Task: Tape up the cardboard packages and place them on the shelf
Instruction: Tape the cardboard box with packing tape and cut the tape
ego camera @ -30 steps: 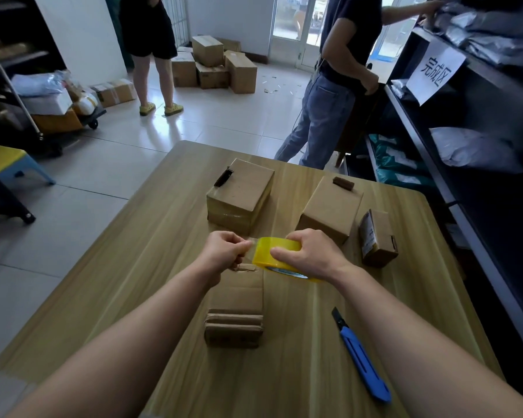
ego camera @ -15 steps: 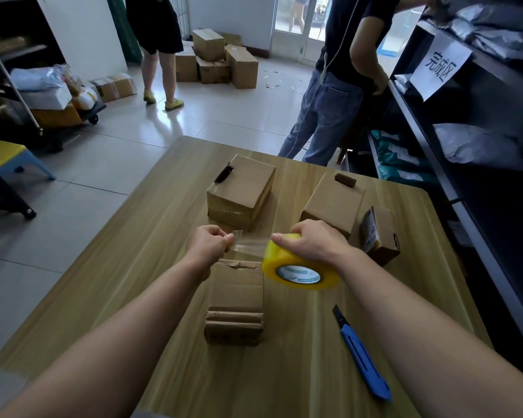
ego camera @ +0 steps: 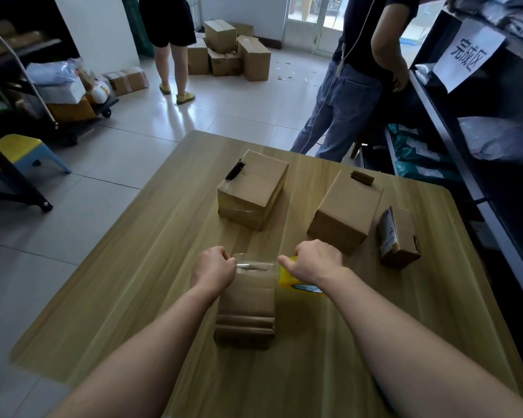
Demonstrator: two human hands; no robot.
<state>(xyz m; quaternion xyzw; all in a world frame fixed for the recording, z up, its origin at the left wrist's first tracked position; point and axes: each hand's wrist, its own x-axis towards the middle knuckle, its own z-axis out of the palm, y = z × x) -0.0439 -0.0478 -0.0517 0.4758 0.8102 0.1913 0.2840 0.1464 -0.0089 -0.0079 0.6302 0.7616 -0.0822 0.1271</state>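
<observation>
The left hand (ego camera: 213,268) is curled tight and pinches the end of a clear strip of tape (ego camera: 254,265). The right hand (ego camera: 313,260) grips the yellow tape roll (ego camera: 287,277). The strip is stretched between the two hands, over the far end of a flat brown package (ego camera: 245,309) lying on the tabletop (ego camera: 133,267). Farther back sit a big box (ego camera: 254,188), a second box (ego camera: 344,209) and a small box (ego camera: 397,236). The dark shelf (ego camera: 465,146) stands on the right.
</observation>
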